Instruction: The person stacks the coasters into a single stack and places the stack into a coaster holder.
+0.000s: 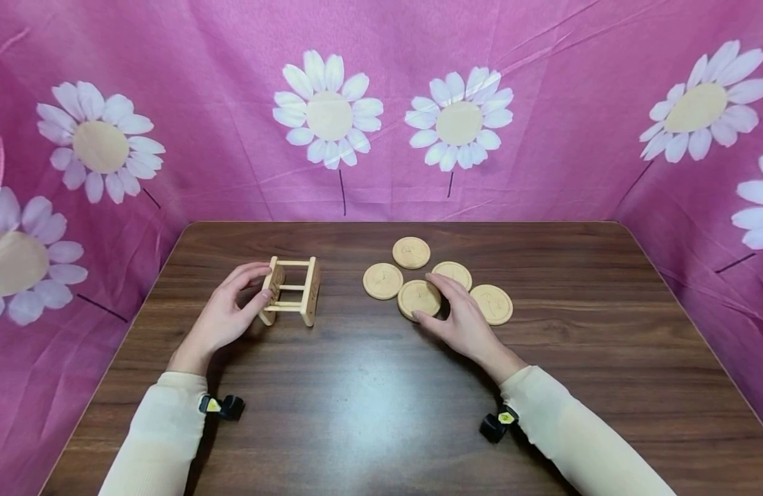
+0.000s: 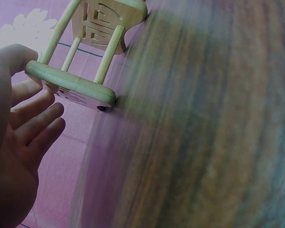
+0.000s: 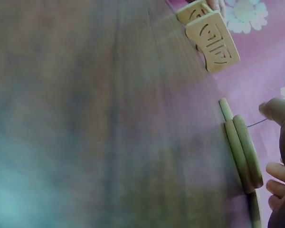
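A small wooden coaster holder [image 1: 309, 293], two carved side panels joined by round rods, stands on the left of the table. My left hand [image 1: 229, 313] holds its left panel, with the thumb at the edge and the fingers along the outer side. Several round wooden coasters [image 1: 383, 281] with engraved faces lie right of the holder. Over the nearest coaster [image 1: 416, 297], my right hand [image 1: 465, 320] spreads its thumb and fingers around the rim. In the right wrist view, a gap shows between that hand's fingertips and the stacked-looking coasters [image 3: 247, 149].
The dark wood-grain table [image 1: 357, 427] reaches back to a pink cloth backdrop [image 1: 394, 193] printed with white flowers. Other coasters lie close by: one behind [image 1: 411, 251] and one to the right [image 1: 494, 306]. A small black device sits at each wrist.
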Tool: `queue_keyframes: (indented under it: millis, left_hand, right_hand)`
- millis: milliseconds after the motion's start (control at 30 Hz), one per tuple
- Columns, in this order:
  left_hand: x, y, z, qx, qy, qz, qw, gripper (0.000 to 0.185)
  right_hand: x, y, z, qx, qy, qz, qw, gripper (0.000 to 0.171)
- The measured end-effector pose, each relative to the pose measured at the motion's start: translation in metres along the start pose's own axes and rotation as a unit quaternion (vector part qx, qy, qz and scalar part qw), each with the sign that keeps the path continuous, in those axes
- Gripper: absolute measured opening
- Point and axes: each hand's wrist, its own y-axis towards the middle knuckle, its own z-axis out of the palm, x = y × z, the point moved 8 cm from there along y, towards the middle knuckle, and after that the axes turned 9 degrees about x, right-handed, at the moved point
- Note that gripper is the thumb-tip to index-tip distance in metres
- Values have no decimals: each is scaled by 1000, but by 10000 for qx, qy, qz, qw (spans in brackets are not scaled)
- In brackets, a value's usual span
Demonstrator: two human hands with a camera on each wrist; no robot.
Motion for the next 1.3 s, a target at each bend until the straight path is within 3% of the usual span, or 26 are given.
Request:
queue_keyframes:
  millis: [633, 1300]
  left_hand:
    - [3, -1, 1, 3, -9, -73, 10000, 39]
    - [3, -1, 0, 1, -5, -64, 10000, 39]
  right_hand:
    - [20, 35, 3, 734, -120, -282, 9968, 73]
    - [22, 58, 18, 1076, -305, -260, 9934, 71]
